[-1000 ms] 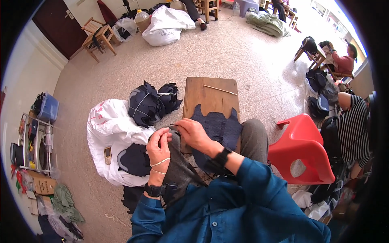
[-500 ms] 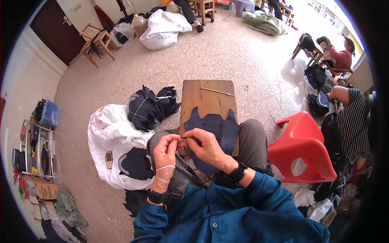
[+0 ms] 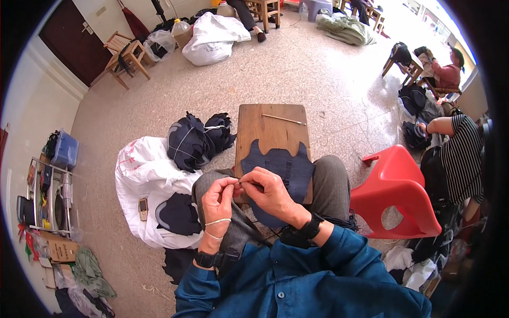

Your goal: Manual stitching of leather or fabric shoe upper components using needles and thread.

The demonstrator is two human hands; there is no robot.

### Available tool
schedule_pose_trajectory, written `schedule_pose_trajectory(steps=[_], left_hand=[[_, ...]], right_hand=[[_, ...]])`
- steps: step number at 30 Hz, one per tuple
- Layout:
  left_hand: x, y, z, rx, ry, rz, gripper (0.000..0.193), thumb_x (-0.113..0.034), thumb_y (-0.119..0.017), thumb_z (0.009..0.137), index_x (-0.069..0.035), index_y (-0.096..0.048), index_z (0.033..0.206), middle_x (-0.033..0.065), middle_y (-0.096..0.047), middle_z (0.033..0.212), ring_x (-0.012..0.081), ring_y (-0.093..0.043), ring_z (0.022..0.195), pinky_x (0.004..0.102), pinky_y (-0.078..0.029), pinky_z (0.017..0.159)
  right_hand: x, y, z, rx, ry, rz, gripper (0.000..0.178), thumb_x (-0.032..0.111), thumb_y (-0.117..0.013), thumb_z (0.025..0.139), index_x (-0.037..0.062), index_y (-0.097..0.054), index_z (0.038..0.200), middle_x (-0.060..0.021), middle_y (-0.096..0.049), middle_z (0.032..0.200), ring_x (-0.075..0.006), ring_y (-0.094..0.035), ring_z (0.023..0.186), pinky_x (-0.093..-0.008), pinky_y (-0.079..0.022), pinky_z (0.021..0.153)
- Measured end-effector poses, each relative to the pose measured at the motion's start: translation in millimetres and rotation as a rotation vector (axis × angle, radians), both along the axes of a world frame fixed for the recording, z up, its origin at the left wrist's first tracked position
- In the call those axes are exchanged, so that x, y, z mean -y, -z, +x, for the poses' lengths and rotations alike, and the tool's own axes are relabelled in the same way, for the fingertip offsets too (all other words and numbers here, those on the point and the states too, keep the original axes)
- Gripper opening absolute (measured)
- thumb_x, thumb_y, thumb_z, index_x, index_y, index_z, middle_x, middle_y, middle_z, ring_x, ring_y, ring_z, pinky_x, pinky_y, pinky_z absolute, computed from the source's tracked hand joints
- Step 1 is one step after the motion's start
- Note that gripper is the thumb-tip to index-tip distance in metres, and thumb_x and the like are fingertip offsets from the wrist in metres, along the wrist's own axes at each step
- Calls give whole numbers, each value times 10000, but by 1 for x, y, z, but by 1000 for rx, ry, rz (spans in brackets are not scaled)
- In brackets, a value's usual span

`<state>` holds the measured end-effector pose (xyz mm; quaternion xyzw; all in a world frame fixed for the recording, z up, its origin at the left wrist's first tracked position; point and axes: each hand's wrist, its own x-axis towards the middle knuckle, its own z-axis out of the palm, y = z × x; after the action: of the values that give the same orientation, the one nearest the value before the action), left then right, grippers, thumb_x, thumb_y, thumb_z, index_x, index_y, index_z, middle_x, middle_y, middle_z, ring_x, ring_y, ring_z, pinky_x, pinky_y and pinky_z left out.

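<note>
The left hand (image 3: 216, 204) and right hand (image 3: 274, 197) are pinching, fingers (image 3: 254, 175) narrow, anything held too small to tell; one navy cloth (image 3: 292, 168) is lying on one counter (image 3: 253, 123), at the left hand's two o'clock.

Two-pronged navy cloth piece (image 3: 297, 170), mostly flat on the wooden stool (image 3: 269, 131)

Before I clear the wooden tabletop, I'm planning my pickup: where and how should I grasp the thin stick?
Likely pinch the thin stick mid-shaft, coming straight from above: it's slim, uncovered and lies crosswise on the wooden tabletop.
</note>
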<state>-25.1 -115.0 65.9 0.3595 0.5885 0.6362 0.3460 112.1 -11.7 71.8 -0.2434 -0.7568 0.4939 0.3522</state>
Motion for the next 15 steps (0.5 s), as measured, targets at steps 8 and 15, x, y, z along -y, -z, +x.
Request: schedule_pose_trajectory(steps=[8,15], left_hand=[[1,3,-1,-88,20,1,143,-43,-573,1046,26,-675,1117,59,-717,984,121,-700,895,245,-567,834],[1,3,-1,-141,22,-16,139,-28,-574,1042,37,-670,1119,58,-712,961,121,-696,876,244,-569,819]], right_hand=[[1,0,2,-13,-47,-169,85,65,-674,945,-19,-682,953,-113,-654,870,-208,-692,770,-323,-553,656],[-1,5,2,-23,-54,-81,58,49,-663,939,-5,-678,956,-119,-643,872,-253,-695,764,-341,-549,653]])
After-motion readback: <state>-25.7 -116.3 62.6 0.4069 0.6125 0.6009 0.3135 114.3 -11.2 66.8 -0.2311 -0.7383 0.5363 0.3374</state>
